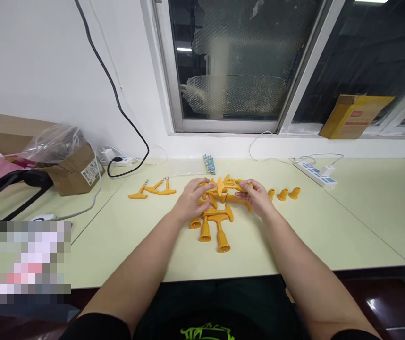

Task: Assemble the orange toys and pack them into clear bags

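Both hands over the heap of orange-yellow corkscrews (220,186), mid worktop (117,250). Left hand (194,198) on the heap's left side, fingers bent, thumb apart from them, orange parts in the gap; can't tell if it has a firm hold on any. Right hand (257,198) at the heap's right side, fingers half curled, thumb and fingertips against an orange piece; can't tell if it's gripped or just touched. Heap pieces overlap and lie various ways, some hidden by fingers. At its near edge, three flared sleeves (205,232) point toward the person; the rightmost is in line with a T-handle (219,218). Left of the heap, well apart from it: three T-handles with metal spirals (167,190), close together, spirals toward the far side. Right, just past the right hand: three loose sleeves (282,194) in a row, the leftmost partly hidden by the hand. Far side behind the heap: small colourful packet (209,164). Far right: white power strip (316,174) with a plug in it. Far left: torn cardboard box (71,175) with clear plastic (55,144) on top, black cable (112,89) running down the wall beside it. Near-left item pixelated, unreadable.
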The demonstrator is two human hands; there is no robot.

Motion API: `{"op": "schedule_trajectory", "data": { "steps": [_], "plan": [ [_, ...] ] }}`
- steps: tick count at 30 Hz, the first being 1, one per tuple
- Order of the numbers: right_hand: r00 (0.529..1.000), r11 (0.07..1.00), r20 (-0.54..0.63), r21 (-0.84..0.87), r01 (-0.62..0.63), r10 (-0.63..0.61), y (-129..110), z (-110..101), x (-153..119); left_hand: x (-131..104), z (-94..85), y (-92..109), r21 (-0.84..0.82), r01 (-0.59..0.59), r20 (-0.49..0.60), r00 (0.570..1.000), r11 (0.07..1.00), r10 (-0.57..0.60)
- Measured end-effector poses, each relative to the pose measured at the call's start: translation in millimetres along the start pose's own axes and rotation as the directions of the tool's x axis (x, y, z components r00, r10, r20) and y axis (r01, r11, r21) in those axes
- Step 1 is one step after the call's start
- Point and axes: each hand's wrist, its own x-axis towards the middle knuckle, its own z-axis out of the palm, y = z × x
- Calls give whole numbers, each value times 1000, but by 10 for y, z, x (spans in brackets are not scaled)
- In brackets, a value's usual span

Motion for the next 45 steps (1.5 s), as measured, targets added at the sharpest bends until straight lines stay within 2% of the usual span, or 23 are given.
{"op": "schedule_trajectory", "data": {
  "steps": [3,6,8,10,12,13,15,17,19,20,23,25,27,29,30,32,34,37,42,45],
  "plan": [
    [991,990,22,-56,-128,129,70,60,-15,27,76,50,-71,-92,9,996,993,92],
    [980,979,94,-116,-167,178,122,93,-17,31,82,51,-175,-80,8,997,981,83],
    [977,983,139,-110,-146,161,135,108,-25,21,76,54,-261,-1,36,999,965,11],
    [982,991,154,-92,-94,107,132,126,-47,11,86,67,-351,126,58,992,928,-113],
    [985,992,174,-125,17,5,117,145,-82,13,114,82,-459,276,56,958,845,-282],
    [979,980,188,-167,108,-76,104,153,-103,20,129,82,-527,347,51,924,776,-378],
    [933,893,226,-295,340,-281,71,152,-139,42,146,49,-671,452,54,820,587,-570],
    [846,733,262,-422,534,-465,34,116,-153,57,125,-48,-780,496,73,677,381,-732],
    [787,603,274,-521,604,-552,8,38,-129,50,57,-207,-832,497,63,528,248,-847],
    [784,572,258,-563,597,-564,3,-16,-103,36,8,-302,-846,481,27,471,231,-882],
    [840,547,142,-700,459,-524,22,-224,3,-40,-178,-600,-831,455,-157,359,319,-920],
    [870,518,53,-785,339,-490,43,-382,70,-108,-310,-775,-805,469,-242,300,363,-923],
    [880,464,-17,-855,233,-475,50,-535,117,-185,-429,-919,-756,527,-314,227,388,-922],
    [887,422,-83,-897,133,-455,44,-666,142,-269,-525,-1031,-667,638,-347,192,386,-918],
    [892,409,-113,-908,86,-438,39,-719,150,-312,-562,-1077,-602,710,-343,182,365,-921],
    [899,389,-174,-921,-5,-402,33,-792,162,-392,-610,-1149,-461,824,-321,192,330,-927],
    [906,356,-231,-930,-97,-356,38,-830,177,-455,-631,-1202,-367,875,-313,204,316,-928],
    [901,318,-314,-923,-217,-298,62,-868,206,-509,-633,-1259,-286,903,-334,221,322,-916],
    [872,309,-425,-886,-346,-243,84,-975,245,-540,-631,-1325,-111,938,-339,276,330,-899],
    [843,319,-419,-894,-316,-339,65,-966,229,-554,-631,-1341,-51,946,-321,288,320,-902]
  ]
}}
